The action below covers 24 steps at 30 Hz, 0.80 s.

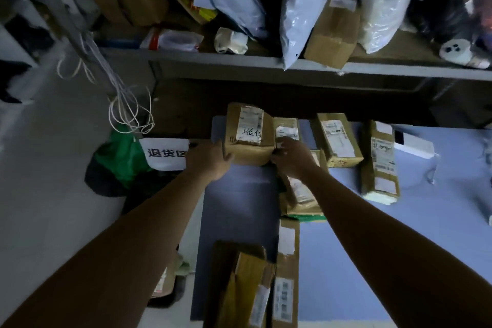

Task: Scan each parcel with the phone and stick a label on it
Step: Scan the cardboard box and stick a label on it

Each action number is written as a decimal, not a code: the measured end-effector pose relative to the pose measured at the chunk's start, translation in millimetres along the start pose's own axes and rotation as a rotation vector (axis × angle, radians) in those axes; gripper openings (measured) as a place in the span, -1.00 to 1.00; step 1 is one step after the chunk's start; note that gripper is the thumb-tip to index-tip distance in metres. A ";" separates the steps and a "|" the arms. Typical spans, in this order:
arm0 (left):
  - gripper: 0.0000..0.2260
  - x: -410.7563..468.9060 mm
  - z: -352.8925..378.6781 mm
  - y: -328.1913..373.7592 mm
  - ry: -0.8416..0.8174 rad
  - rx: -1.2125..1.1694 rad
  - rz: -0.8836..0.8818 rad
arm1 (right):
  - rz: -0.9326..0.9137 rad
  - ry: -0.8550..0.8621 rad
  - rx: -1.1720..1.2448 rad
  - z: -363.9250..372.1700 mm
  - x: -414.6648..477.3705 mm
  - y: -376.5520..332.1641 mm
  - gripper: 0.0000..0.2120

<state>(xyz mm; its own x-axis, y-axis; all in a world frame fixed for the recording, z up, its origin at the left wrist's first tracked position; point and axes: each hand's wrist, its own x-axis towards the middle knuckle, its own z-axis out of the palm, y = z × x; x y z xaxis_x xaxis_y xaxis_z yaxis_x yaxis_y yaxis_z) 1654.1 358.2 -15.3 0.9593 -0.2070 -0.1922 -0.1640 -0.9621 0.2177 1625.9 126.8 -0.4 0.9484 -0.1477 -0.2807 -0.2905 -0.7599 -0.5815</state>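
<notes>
Head view: the picture is dim and blurred at the edges. Both bare forearms reach forward over a blue desk (346, 247). Between the hands stands the parcel (249, 133), a brown cardboard box at the desk's far left edge, with a white shipping label and dark handwriting on its top face.

The left grip (210, 158) lies against the parcel's left side, fingers fairly straight and pressed to the cardboard. The right grip (292, 157) is at the parcel's near right corner with its fingers curled. I cannot tell whether they hold the box, pinch something small, or only touch it.

Just beside the parcel, behind the right grip, sits a small box (286, 128). Further right lie a medium box (336, 138) and a long box (380, 160), each bearing labels. A flat carton (300, 194) lies under the right wrist. Two more cartons (247, 287) are at the near edge of the desk.

To the left of the desk a white sign (165, 153) with printed characters hangs beside a green bag (119, 157). Coiled white cables (130, 112) dangle above the bag. A grey shelf (239, 61) spans the top and carries pale plastic mailers (300, 13) and cardboard boxes.
</notes>
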 end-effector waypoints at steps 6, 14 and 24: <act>-0.49 71.3 28.4 2.0 -0.239 -0.700 -0.176 | 0.070 -0.017 0.007 12.4 71.8 -0.2 -0.60; -0.49 65.4 35.8 -1.1 -0.128 -0.886 -0.235 | 0.003 0.019 0.133 27.4 82.5 3.0 -0.73; -0.68 -5.0 -38.7 58.2 0.185 -1.009 -0.047 | -0.239 0.264 0.443 -46.9 9.5 0.6 -0.92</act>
<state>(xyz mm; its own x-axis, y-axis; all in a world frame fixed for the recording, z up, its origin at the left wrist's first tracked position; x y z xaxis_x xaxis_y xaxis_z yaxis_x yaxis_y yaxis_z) 1648.7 310.1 35.3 0.9942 -0.0598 -0.0895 0.0627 -0.3537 0.9333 1640.7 95.3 32.3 0.9775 -0.2006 0.0654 -0.0354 -0.4615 -0.8864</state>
